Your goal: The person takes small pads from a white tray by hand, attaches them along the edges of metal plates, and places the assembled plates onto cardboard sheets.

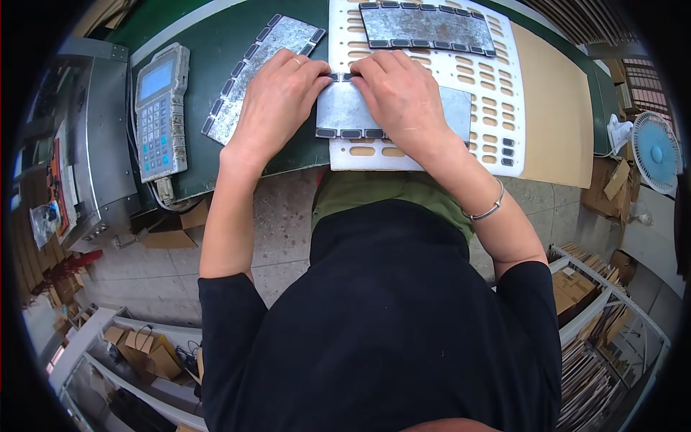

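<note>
A metal plate [338, 110] with small dark rounded pieces along its edges lies partly on a white slotted board [507, 108]. My left hand [286, 90] is at its upper left corner, fingers pinched together by a dark piece. Beside it, my right hand [397, 90] reaches across the plate, thumb and index finger closed at another dark piece [348, 77] on the top edge. Whatever is between the fingertips is too small to make out. A second plate [234, 101] lies slanted under and left of my left hand. A third plate [428, 29] rests at the board's top.
A keypad unit with a screen [160, 111] stands at the left on the green table [205, 68]. Several dark pieces [508, 152] sit at the board's lower right. Brown cardboard [561, 108] lies beside the board, and a blue fan [656, 152] is at far right.
</note>
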Demonstrator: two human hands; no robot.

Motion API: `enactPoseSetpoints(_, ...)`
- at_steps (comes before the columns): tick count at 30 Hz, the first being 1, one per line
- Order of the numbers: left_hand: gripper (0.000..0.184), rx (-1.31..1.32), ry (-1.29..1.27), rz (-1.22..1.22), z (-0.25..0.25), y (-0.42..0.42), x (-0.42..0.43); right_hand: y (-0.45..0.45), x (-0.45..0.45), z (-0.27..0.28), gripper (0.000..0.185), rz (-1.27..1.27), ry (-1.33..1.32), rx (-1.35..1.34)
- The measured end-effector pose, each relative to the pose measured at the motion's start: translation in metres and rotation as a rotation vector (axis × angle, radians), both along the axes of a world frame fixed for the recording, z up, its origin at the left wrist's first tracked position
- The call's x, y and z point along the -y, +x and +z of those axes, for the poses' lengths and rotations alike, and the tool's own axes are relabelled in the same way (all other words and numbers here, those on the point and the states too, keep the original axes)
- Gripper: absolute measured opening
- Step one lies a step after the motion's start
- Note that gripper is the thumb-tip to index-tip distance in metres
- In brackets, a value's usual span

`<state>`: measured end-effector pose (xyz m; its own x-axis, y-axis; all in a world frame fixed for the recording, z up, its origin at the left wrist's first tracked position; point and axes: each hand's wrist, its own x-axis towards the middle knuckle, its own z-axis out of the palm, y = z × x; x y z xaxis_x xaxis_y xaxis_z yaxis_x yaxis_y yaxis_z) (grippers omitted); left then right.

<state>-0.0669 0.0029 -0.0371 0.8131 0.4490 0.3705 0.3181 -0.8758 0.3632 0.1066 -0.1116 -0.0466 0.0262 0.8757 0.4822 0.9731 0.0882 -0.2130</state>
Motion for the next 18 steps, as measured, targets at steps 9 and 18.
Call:
enactPoseSetpoints(9,0.013,-0.003,0.015,-0.014,0.001,0.001,0.0,-0.002,-0.001,-0.004,0.012,0.011,0.034,-0.007)
enactPoseSetpoints(18,0.022,-0.093,0.054,0.105,0.021,0.0,0.02,0.014,0.028,0.017,0.01,0.0,0.106,-0.195)
